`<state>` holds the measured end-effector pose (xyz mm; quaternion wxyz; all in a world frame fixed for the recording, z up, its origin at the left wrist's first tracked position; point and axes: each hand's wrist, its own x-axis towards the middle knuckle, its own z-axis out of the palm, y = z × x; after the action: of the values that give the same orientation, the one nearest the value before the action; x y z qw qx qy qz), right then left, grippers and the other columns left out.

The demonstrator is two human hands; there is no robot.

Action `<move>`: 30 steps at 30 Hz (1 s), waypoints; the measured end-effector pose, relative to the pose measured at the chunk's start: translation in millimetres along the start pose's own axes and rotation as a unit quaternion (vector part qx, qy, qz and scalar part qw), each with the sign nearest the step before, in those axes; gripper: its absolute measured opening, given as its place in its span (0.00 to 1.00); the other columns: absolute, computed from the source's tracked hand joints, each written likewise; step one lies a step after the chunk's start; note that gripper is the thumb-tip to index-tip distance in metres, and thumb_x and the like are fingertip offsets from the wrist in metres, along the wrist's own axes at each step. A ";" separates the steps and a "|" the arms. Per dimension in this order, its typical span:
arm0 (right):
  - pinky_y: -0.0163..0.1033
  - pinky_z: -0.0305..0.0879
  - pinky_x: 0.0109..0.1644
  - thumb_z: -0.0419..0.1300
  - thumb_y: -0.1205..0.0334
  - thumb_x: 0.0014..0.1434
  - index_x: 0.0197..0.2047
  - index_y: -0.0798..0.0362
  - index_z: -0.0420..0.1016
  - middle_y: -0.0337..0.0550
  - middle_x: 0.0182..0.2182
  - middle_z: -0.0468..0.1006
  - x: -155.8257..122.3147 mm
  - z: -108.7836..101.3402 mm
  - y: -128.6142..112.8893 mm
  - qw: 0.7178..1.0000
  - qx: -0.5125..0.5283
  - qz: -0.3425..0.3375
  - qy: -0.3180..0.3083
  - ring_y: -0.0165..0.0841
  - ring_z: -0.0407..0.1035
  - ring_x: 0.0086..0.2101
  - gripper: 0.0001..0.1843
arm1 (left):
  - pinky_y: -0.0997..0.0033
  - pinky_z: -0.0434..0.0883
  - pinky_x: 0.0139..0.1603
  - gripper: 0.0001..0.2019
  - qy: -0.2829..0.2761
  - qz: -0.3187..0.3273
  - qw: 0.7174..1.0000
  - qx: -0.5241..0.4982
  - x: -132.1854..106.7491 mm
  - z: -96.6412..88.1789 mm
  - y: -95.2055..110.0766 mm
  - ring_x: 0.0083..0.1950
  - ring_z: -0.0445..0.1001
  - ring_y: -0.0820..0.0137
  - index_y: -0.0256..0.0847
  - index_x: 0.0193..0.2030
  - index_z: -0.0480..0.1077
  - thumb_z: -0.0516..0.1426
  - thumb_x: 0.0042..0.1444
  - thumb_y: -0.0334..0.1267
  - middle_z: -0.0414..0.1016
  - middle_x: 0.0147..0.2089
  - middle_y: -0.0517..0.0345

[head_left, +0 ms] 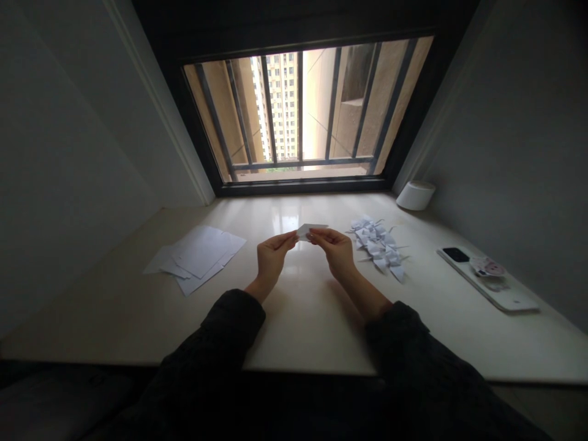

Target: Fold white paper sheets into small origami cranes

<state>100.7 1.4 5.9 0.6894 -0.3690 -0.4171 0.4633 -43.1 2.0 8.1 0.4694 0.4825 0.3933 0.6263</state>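
Observation:
A small folded piece of white paper (309, 230) is held up above the pale windowsill ledge (303, 318), in front of me. My left hand (272, 256) pinches its left end with fingers closed. My right hand (337, 248) pinches its right side, fingers also closed on it. Both arms wear dark sleeves. A loose stack of flat white paper sheets (197, 257) lies on the ledge to the left of my left hand. A pile of several folded white paper figures (379, 246) lies just right of my right hand.
A white phone (487, 278) with a round sticker lies face down at the right. A white cylindrical object (416, 195) stands at the far right corner. A barred window (303, 116) closes off the back; walls flank both sides. The ledge's front edge runs just under my forearms.

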 end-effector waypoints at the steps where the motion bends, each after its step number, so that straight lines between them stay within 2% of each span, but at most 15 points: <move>1: 0.41 0.69 0.39 0.72 0.61 0.39 0.30 0.50 0.81 0.40 0.28 0.82 0.6 -0.5 0.1 1.000 0.003 0.000 0.000 0.32 0.74 0.29 0.11 | 0.63 0.73 0.45 0.14 -0.001 -0.002 1.000 -0.004 0.0 0.2 -0.3 0.35 0.77 0.69 0.41 0.38 0.79 0.66 0.42 0.40 0.81 0.36 0.54; 7: 0.39 0.68 0.36 0.71 0.61 0.40 0.30 0.49 0.81 0.38 0.25 0.81 1.8 -2.1 0.8 1.000 -0.002 -0.008 -0.002 0.29 0.71 0.26 0.10 | 0.64 0.73 0.44 0.13 -0.007 -0.016 1.000 -0.021 -0.3 2.4 -0.6 0.35 0.76 0.70 0.41 0.37 0.79 0.67 0.42 0.40 0.81 0.36 0.54; 11: 0.41 0.69 0.37 0.70 0.61 0.41 0.27 0.49 0.80 0.38 0.27 0.81 -0.6 0.5 0.9 1.000 0.005 -0.029 0.004 0.31 0.72 0.28 0.07 | 0.64 0.73 0.43 0.14 -0.001 -0.017 1.000 -0.016 -0.6 2.4 1.9 0.36 0.76 0.68 0.39 0.36 0.79 0.67 0.42 0.42 0.80 0.36 0.53; 13: 0.42 0.70 0.38 0.70 0.61 0.42 0.26 0.49 0.80 0.38 0.26 0.80 -1.7 2.0 1.9 0.999 0.007 -0.035 0.012 0.32 0.72 0.28 0.05 | 0.63 0.72 0.45 0.19 -0.001 -0.025 0.999 -0.026 -0.2 1.4 3.2 0.37 0.76 0.69 0.40 0.42 0.77 0.67 0.41 0.41 0.80 0.37 0.53; 15: 0.43 0.70 0.39 0.69 0.61 0.42 0.26 0.49 0.80 0.38 0.26 0.80 -2.7 3.4 3.4 0.999 0.010 -0.044 0.024 0.33 0.72 0.29 0.04 | 0.63 0.71 0.47 0.29 -0.006 -0.044 0.998 -0.042 0.4 0.4 3.4 0.38 0.76 0.69 0.41 0.52 0.72 0.68 0.40 0.40 0.80 0.36 0.53; 17: 0.44 0.70 0.42 0.69 0.61 0.42 0.26 0.49 0.80 0.38 0.27 0.81 -3.9 5.1 4.6 0.998 0.012 -0.047 0.036 0.34 0.73 0.30 0.05 | 0.62 0.71 0.48 0.33 -0.018 -0.069 0.996 -0.045 0.8 0.2 2.2 0.38 0.76 0.68 0.41 0.55 0.69 0.68 0.39 0.39 0.80 0.35 0.53; 20: 0.46 0.69 0.45 0.70 0.60 0.41 0.27 0.50 0.80 0.39 0.29 0.82 -7.0 8.7 4.8 0.999 0.003 -0.034 0.043 0.36 0.74 0.33 0.07 | 0.62 0.71 0.46 0.21 -0.039 -0.101 0.994 -0.022 0.2 1.9 -0.7 0.38 0.76 0.67 0.37 0.41 0.76 0.68 0.39 0.42 0.80 0.35 0.52; 22: 0.46 0.69 0.47 0.70 0.59 0.40 0.28 0.50 0.80 0.40 0.30 0.82 -9.4 11.2 4.1 0.999 0.000 -0.022 0.036 0.37 0.75 0.34 0.08 | 0.63 0.71 0.46 0.15 -0.040 -0.117 0.992 -0.011 -0.8 3.5 -1.8 0.39 0.77 0.66 0.36 0.33 0.77 0.67 0.39 0.43 0.79 0.35 0.51; 26: 0.46 0.70 0.46 0.70 0.59 0.40 0.28 0.50 0.80 0.40 0.30 0.82 -11.4 12.8 3.1 1.000 0.001 -0.006 0.018 0.37 0.75 0.35 0.09 | 0.63 0.72 0.43 0.14 -0.021 -0.127 0.992 -0.006 -1.4 4.2 -0.9 0.40 0.77 0.63 0.36 0.31 0.77 0.67 0.40 0.44 0.79 0.33 0.50; 30: 0.45 0.70 0.44 0.70 0.59 0.40 0.29 0.50 0.80 0.39 0.29 0.82 -9.4 8.8 2.1 1.000 -0.014 0.005 0.009 0.36 0.75 0.33 0.09 | 0.64 0.72 0.40 0.15 -0.034 -0.116 0.992 0.021 0.9 1.3 2.3 0.40 0.77 0.62 0.36 0.32 0.78 0.67 0.39 0.45 0.80 0.34 0.49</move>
<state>89.8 -5.8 5.2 0.6857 -0.3849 -0.4149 0.4577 -42.4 2.3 10.8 0.5417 0.4648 0.4435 0.5421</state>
